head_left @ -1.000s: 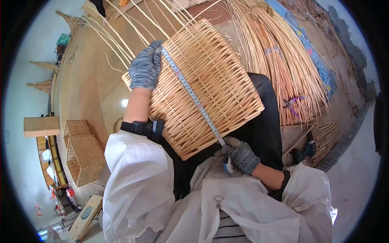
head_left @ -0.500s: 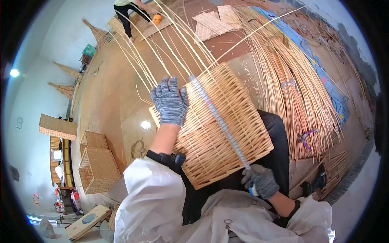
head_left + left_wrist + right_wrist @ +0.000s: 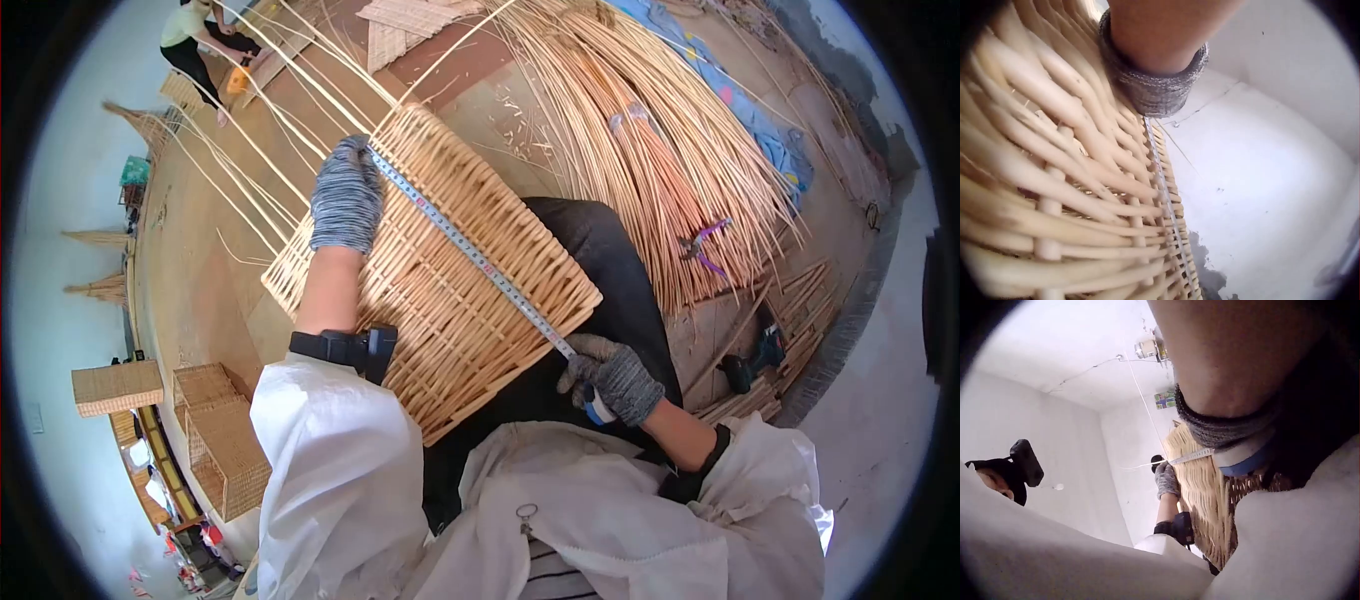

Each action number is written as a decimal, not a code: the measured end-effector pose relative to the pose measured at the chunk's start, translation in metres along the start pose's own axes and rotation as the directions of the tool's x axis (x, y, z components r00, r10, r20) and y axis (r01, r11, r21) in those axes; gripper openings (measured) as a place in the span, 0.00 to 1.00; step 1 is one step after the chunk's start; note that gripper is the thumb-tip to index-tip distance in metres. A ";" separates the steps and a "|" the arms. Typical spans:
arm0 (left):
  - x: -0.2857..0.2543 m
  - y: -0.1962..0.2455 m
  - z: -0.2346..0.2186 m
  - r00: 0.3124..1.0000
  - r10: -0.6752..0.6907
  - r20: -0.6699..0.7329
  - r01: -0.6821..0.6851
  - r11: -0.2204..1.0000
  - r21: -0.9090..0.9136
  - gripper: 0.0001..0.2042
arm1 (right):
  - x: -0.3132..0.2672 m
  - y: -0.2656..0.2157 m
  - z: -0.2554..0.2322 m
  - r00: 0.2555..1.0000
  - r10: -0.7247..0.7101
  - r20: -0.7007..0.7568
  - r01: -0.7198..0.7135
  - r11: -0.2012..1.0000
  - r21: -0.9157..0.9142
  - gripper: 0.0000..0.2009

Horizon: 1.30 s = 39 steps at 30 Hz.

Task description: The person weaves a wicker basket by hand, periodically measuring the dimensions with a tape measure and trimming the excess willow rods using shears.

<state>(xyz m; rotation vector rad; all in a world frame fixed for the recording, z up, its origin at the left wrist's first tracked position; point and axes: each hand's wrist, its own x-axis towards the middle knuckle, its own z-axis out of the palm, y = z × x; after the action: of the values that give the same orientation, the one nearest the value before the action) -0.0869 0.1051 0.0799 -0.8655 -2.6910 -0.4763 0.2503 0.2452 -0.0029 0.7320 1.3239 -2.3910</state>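
Head view: wicker basket [image 3: 450,270], rectangular, woven of pale peeled willow rods in close horizontal rows over stout uprights, lying tilted across the person's lap with its flat side turned up, so that a length can be read along it; unwoven stakes [image 3: 300,90] spring long and loose from its far end; tape measure [image 3: 470,255], thin white graduated band, drawn taut on a diagonal from far rim to near corner; left hand [image 3: 345,195] in a grey knit glove, fingers curled over the far rim and pinning the tape's end there, which steadies the basket as well; right hand [image 3: 610,375], same glove, closed round the blue-and-white tape case just off the near corner, keeping the band tight; white smock sleeves [image 3: 340,470], soft and creased; floor beyond carries a fanned sheaf of willow rods [image 3: 660,150], straight and slender, with pliers [image 3: 700,245] lying on it; finished square baskets [image 3: 225,440] stacked at left. Left wrist view: glove cuff [image 3: 1154,87], ribbed grey, against the weave [image 3: 1054,175]; rods round, smooth, glossy; tape edge running down the basket's side; fingers hidden. Right wrist view: glove cuff [image 3: 1229,428] and a band of the case's blue; tape stretching to the distant left hand; grip itself out of sight.
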 end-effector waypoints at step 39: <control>-0.047 0.028 -0.031 0.957 -0.261 0.126 0.286 0.782 -0.554 0.08 | 0.129 -0.033 -0.315 0.643 -0.057 -0.764 -0.765 -0.021 -0.643 0.29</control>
<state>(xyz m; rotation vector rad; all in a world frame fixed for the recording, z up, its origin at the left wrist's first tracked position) -0.0288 0.0902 0.0981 -0.6027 -2.7540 -1.3994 0.2173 0.5278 -0.1922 1.1633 2.1000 -0.2446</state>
